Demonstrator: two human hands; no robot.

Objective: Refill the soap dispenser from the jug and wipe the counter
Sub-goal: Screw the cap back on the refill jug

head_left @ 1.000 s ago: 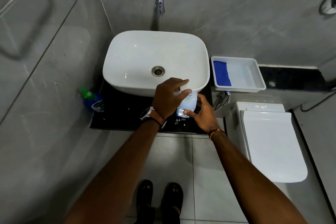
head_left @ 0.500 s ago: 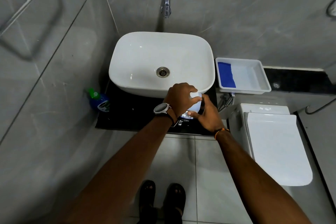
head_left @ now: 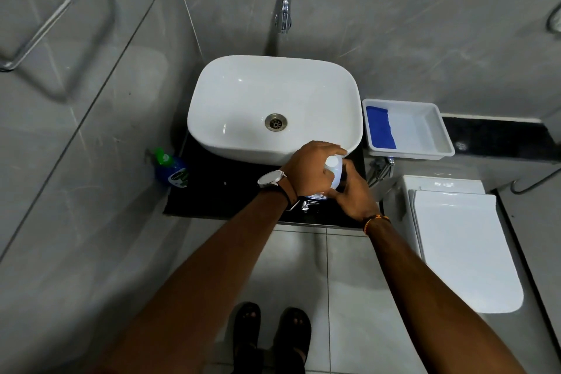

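Head view, left to right: soap dispenser (head_left: pixel 170 167) untouched at worktop's (head_left: pixel 230 191) left edge, well apart from the hands. Left hand (head_left: pixel 312 171) gripping the jug's (head_left: pixel 335 171) cap, right hand (head_left: pixel 353 193) wrapped round its body near front right corner, likely uncapping. Pouring undone, wiping too, blue cloth (head_left: pixel 379 127) lying in tray (head_left: pixel 440 130).

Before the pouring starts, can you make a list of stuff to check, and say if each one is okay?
1. Both hands on the jug: ok. The left hand covers its top and the right hand holds its side.
2. Jug cap off: cannot tell, the left hand hides it.
3. Soap dispenser close by: not ok, it stands at the far left end of the counter.
4. Dispenser open for filling: not ok, its green pump top is on.
5. Wiping cloth ready: ok, it lies in the white tray.
6. Counter dry: cannot tell.
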